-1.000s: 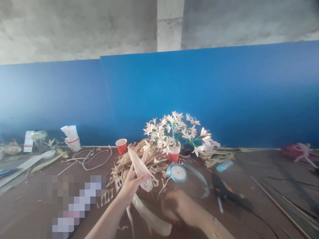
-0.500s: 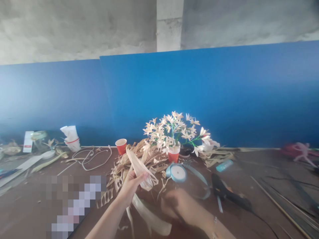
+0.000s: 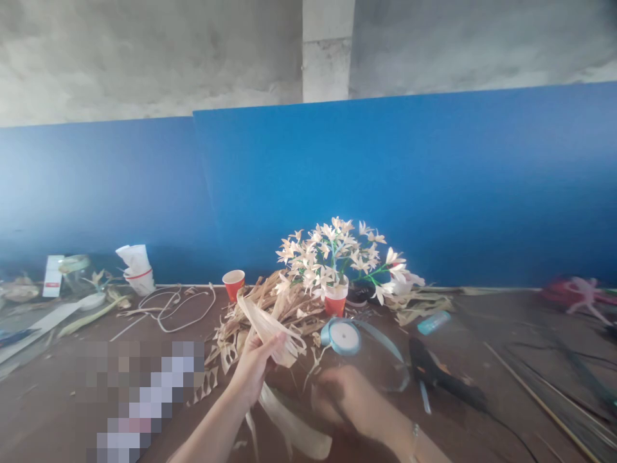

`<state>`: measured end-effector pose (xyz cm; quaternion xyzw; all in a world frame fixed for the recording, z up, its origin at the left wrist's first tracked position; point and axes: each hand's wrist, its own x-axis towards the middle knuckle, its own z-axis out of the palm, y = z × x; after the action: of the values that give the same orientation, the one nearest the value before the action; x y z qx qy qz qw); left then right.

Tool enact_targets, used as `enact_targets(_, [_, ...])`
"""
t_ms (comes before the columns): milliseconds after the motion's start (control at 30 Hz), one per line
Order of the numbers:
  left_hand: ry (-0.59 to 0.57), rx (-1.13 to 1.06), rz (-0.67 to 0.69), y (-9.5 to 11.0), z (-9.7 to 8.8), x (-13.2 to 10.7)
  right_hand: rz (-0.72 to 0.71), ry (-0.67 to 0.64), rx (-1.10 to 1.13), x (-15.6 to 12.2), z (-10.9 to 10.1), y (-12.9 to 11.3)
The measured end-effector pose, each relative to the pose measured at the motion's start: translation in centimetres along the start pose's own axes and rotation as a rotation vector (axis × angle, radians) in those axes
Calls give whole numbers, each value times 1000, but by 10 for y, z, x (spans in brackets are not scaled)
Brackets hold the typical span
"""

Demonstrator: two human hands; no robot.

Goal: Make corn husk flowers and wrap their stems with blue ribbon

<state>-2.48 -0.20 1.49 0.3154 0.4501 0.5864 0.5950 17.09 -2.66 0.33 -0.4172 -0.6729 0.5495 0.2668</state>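
My left hand point(image 3: 256, 359) is closed on a pale dried corn husk point(image 3: 263, 321), pinched between thumb and fingers. The husk stands up from the grip, with loose folds at its right side. Lower and to the right, my right hand point(image 3: 344, 399) hovers over the table, blurred, so its fingers and anything in them cannot be made out. Below and between the hands lies another husk point(image 3: 296, 421). Beyond the left hand spreads a heap of brown husk strips point(image 3: 270, 289). A roll of light blue ribbon point(image 3: 344, 336) rests just past my right hand.
Pale artificial flowers point(image 3: 332, 247) stand in a red-and-white cup point(image 3: 336, 301) at the back. An orange paper cup point(image 3: 234, 284) is left of them. A black glue gun point(image 3: 434, 373) with a cord lies right. A white cable point(image 3: 187, 308) coils left. A blue panel point(image 3: 308, 167) rises behind.
The husk in my left hand has tipped slightly to the left. My right hand stays in nearly the same place, still blurred.
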Motion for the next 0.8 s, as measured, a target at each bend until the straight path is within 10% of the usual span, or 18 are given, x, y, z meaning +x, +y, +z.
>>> enact_targets(800, [-25, -86, 1, -6, 3, -2, -42, 12, -98, -1, -2, -10])
